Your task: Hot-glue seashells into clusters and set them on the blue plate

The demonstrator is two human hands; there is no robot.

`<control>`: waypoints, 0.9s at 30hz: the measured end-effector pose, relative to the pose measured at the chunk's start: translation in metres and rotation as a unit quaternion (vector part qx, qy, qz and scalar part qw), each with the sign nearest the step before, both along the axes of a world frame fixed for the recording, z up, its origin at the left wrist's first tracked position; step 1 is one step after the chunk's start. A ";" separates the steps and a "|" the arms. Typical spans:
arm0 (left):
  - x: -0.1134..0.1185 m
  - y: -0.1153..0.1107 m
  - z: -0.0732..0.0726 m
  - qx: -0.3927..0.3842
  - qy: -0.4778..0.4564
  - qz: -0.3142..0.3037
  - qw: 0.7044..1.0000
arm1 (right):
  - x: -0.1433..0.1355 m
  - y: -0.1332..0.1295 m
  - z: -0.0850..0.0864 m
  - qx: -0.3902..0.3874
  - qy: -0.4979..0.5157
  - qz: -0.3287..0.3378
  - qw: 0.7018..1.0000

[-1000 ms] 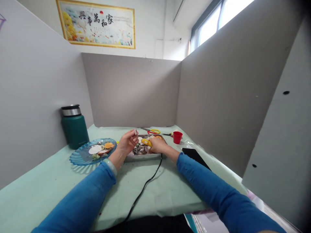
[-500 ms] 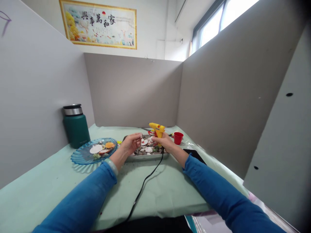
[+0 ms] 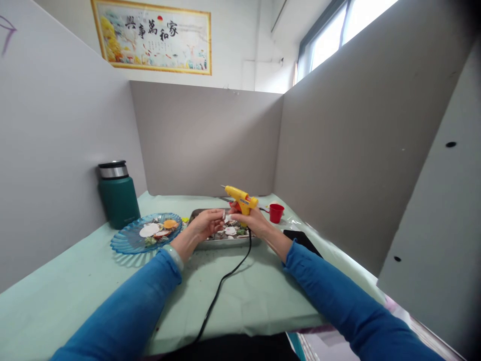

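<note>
My right hand (image 3: 252, 218) is wrapped round the handle of a yellow glue gun (image 3: 240, 196), whose metal nozzle points up and to the left. A black cord hangs from its grip. Beside it, my left hand (image 3: 207, 223) pinches a small whitish piece (image 3: 225, 215) close to my right thumb; its exact shape is too small to tell. Both hands are over a metal tray (image 3: 221, 243) holding several shells and small stones. The fingertips of the two hands are almost touching.
A blue glass plate (image 3: 122, 243) with shells stands at the left, before a green bottle (image 3: 118, 200). At the right are a red cup (image 3: 276, 214) and a dark flat object (image 3: 301, 240). Grey partitions (image 3: 206, 140) enclose the pale green tabletop (image 3: 248, 296).
My left hand has moved slightly right, bringing the small piece near my right thumb. The glue gun has tilted, and its nozzle has shifted left and a little upward.
</note>
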State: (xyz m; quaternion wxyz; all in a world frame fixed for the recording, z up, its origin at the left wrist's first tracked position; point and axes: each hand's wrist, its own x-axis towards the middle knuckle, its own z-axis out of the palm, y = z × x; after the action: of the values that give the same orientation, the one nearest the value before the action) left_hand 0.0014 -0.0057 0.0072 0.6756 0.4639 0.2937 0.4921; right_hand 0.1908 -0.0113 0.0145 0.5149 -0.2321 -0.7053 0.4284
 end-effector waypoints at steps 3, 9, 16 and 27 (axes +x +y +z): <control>0.001 -0.002 0.002 0.009 -0.011 -0.015 1.000 | -0.001 0.001 -0.002 -0.009 0.001 -0.025 1.000; 0.000 -0.002 -0.001 0.031 -0.020 -0.043 0.998 | -0.003 0.005 -0.006 0.002 0.005 -0.059 0.998; 0.002 -0.003 0.002 0.048 -0.052 -0.030 0.997 | -0.005 0.008 -0.012 -0.057 0.064 -0.043 0.995; 0.002 -0.006 0.001 0.057 -0.022 -0.051 0.997 | -0.006 0.016 -0.018 -0.177 0.155 0.102 0.967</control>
State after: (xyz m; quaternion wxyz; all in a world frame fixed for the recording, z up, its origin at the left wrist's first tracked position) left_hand 0.0032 -0.0114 0.0081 0.6786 0.5051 0.2262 0.4829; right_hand 0.1846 0.0044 -0.0030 0.5221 -0.1769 -0.5503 0.6271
